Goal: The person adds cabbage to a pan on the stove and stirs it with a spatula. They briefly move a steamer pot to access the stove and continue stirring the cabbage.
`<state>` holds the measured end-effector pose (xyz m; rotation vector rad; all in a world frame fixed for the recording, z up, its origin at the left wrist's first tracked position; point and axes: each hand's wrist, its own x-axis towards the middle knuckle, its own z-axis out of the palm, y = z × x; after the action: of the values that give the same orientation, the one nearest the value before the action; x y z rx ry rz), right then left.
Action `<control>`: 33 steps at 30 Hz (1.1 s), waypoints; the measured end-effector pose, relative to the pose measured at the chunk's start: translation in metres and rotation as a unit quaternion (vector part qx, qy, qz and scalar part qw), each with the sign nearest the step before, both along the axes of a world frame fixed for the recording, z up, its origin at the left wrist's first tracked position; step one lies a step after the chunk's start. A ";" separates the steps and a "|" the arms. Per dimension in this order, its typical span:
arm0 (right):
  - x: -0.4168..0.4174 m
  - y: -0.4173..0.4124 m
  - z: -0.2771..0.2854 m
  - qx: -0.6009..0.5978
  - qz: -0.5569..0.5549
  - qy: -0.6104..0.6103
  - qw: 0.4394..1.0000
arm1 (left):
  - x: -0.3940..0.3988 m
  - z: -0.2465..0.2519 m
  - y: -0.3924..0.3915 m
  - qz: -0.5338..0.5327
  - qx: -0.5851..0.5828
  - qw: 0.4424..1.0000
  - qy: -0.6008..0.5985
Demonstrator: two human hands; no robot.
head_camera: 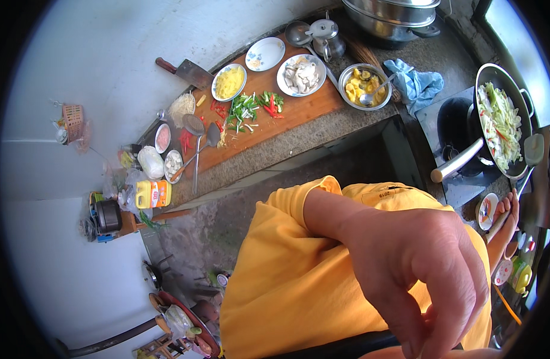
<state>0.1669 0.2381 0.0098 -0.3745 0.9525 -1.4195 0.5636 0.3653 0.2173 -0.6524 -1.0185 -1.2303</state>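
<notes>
My left hand (418, 269) is close to the camera, bent at the wrist, its fingertips pinched together at the lower edge. Whether anything is between them is hidden. At the right, my right hand (508, 213) grips the handle of a metal spatula (533, 150). The spatula's blade is beside the rim of a wok (529, 103), which stands on a gas stove (470, 190). In the wok lies shredded pale green cabbage (499, 125) with red pepper pieces. The wok's wood-tipped handle (456, 161) points toward my left arm.
A wooden cutting board (297, 110) holds chopped green and red peppers, plates and a cleaver (191, 74). Nearer the stove are a metal bowl of yellow food (364, 87) and a blue cloth (418, 83). A small white bowl (487, 211) sits beside my right hand.
</notes>
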 end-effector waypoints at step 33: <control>0.019 0.018 0.017 -0.022 0.011 0.056 0.998 | -0.019 -0.118 -0.061 0.222 0.485 0.722 -0.441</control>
<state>0.1863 0.2561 0.0271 -0.4987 1.0057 -1.4126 0.5443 0.3041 0.0993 1.0658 -0.9806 -1.4095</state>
